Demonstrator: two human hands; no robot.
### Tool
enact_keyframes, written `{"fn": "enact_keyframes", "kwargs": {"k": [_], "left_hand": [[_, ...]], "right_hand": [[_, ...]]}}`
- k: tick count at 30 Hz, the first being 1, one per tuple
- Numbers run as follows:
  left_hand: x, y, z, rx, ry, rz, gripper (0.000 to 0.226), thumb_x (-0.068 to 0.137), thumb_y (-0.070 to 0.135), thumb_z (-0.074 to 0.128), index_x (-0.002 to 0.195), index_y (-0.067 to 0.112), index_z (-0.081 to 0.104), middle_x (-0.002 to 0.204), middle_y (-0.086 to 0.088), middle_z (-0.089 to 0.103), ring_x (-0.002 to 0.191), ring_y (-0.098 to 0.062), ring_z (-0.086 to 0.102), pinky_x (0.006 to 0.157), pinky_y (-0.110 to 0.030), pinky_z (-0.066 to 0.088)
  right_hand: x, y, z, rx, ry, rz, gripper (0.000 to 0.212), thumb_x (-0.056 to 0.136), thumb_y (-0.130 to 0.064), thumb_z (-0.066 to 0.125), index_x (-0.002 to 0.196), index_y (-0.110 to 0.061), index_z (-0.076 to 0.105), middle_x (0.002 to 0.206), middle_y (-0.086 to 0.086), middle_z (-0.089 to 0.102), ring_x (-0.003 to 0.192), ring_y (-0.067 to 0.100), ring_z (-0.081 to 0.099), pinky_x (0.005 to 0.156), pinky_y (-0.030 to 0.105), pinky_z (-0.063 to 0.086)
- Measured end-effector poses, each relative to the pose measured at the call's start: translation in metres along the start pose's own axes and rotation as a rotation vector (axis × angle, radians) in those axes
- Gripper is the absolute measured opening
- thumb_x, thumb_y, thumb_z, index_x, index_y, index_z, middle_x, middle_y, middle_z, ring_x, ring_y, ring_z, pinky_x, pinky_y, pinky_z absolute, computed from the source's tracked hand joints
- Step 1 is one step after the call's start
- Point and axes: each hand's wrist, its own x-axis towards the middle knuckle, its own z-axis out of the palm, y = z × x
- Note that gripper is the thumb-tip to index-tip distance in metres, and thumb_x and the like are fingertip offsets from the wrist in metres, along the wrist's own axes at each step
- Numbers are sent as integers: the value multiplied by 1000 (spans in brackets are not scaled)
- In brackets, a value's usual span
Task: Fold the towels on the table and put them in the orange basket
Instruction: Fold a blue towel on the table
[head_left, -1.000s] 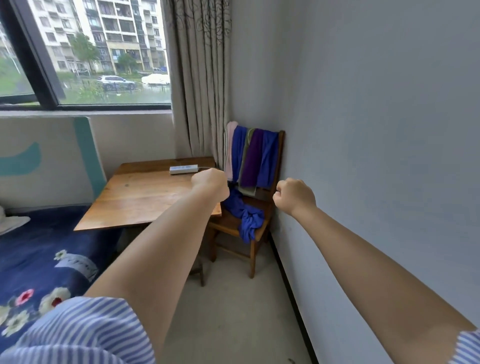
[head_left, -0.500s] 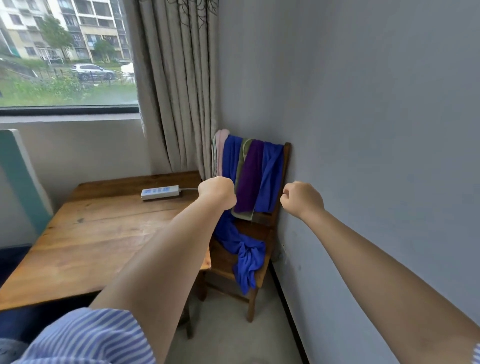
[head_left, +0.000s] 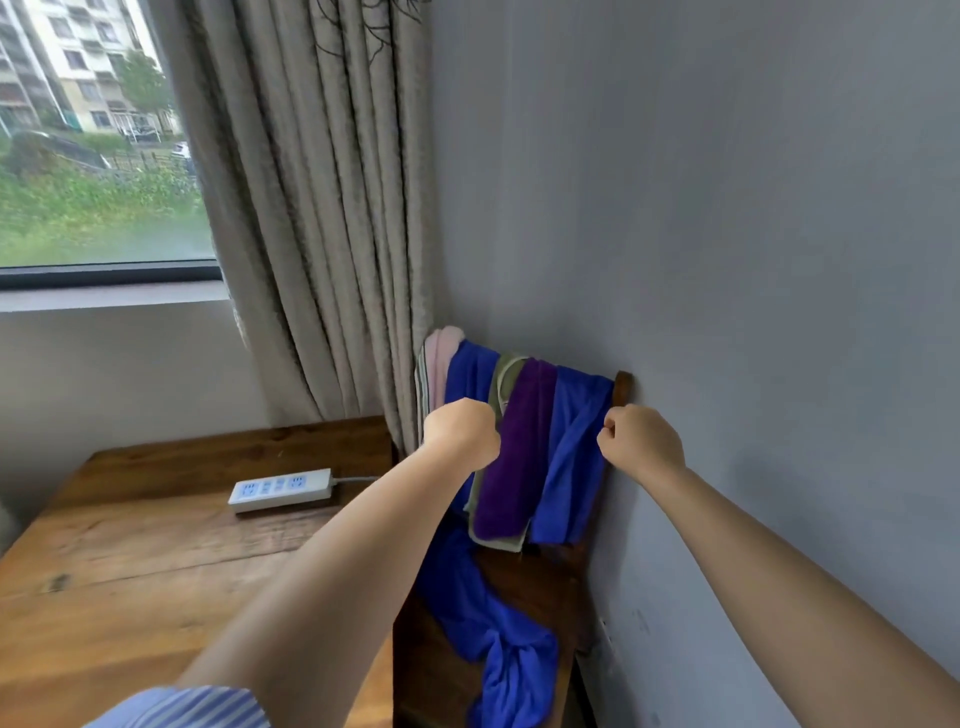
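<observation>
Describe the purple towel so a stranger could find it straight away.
Look to the wooden chair in the corner, between the table and the grey wall. Several towels hang over its back. The purple towel is the only purple one, hanging between an olive towel and a blue towel.

A room in a home, likely a flat. A pleated curtain (head_left: 322, 218) hangs beside a window (head_left: 98, 156) that looks out on apartment blocks and grass. A wooden bench (head_left: 130, 571) carries a power strip (head_left: 283, 488), and towels (head_left: 519, 441) are draped over a wooden chair (head_left: 622, 384) in the corner.
</observation>
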Motion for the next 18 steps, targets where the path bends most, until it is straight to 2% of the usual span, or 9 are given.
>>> {"fn": "enact_keyframes", "kwargs": {"k": [3, 5, 8, 10, 12, 13, 14, 16, 18], "left_hand": [[44, 4, 6, -73, -15, 14, 26, 92, 12, 38, 69, 8, 49, 61, 3, 39, 64, -18, 46, 44, -24, 26], [77, 10, 13, -125, -22, 49, 27, 93, 15, 37, 68, 9, 47, 61, 3, 38, 62, -17, 44, 44, -24, 25], [123, 15, 27, -205, -57, 97, 36, 96, 20, 36, 60, 12, 38, 60, 5, 37, 65, -17, 45, 43, -24, 24], [153, 19, 39, -274, -85, 120, 34, 96, 22, 37, 64, 12, 43, 60, 6, 38, 72, -18, 48, 44, -24, 26], [175, 21, 47, -335, -114, 141, 32, 96, 23, 38, 72, 9, 54, 63, 4, 45, 75, -20, 51, 49, -24, 33], [188, 22, 53, -360, -134, 156, 32, 96, 23, 38, 81, 5, 60, 70, 0, 54, 79, -23, 55, 55, -25, 36], [198, 24, 57, -382, -149, 163, 32, 96, 23, 39, 90, 2, 62, 82, -6, 62, 86, -25, 59, 61, -27, 37], [215, 27, 68, -424, -155, 177, 31, 96, 24, 40, 96, 2, 63, 97, -9, 66, 94, -24, 60, 66, -27, 38], [229, 31, 80, -444, -149, 207, 29, 95, 24, 42, 80, 10, 62, 80, -1, 63, 86, -21, 58, 67, -27, 39]], "right_hand": [[35, 9, 17, 45, 0, 69, 28, 89, -12, 45, 62, -8, 42, 67, 5, 47, 71, 23, 48, 53, 23, 30], [58, 15, 28, 66, 4, 124, 39, 88, -12, 46, 53, -14, 30, 57, -1, 36, 67, 21, 44, 45, 22, 22], [87, 24, 39, 62, 21, 193, 42, 88, -10, 47, 51, -17, 28, 57, -2, 37, 66, 20, 45, 43, 22, 20], [109, 30, 48, 52, 9, 226, 40, 88, -11, 46, 53, -19, 30, 67, 4, 48, 69, 20, 48, 47, 23, 24], [124, 32, 54, 48, -15, 253, 25, 90, -14, 47, 65, -16, 50, 86, 13, 60, 79, 24, 56, 57, 24, 34], [132, 33, 59, 54, -12, 264, 15, 90, -17, 48, 83, -11, 60, 97, 14, 62, 88, 26, 58, 63, 25, 39], [139, 33, 64, 55, -16, 283, 20, 90, -19, 50, 101, -6, 61, 106, 13, 61, 95, 26, 58, 69, 28, 43], [151, 34, 75, 62, -27, 320, 30, 89, -21, 53, 114, -3, 56, 114, 12, 58, 100, 26, 57, 76, 30, 46], [159, 38, 85, 76, -25, 369, 30, 88, -19, 56, 113, -2, 56, 113, 12, 58, 98, 26, 58, 75, 29, 46]]}}
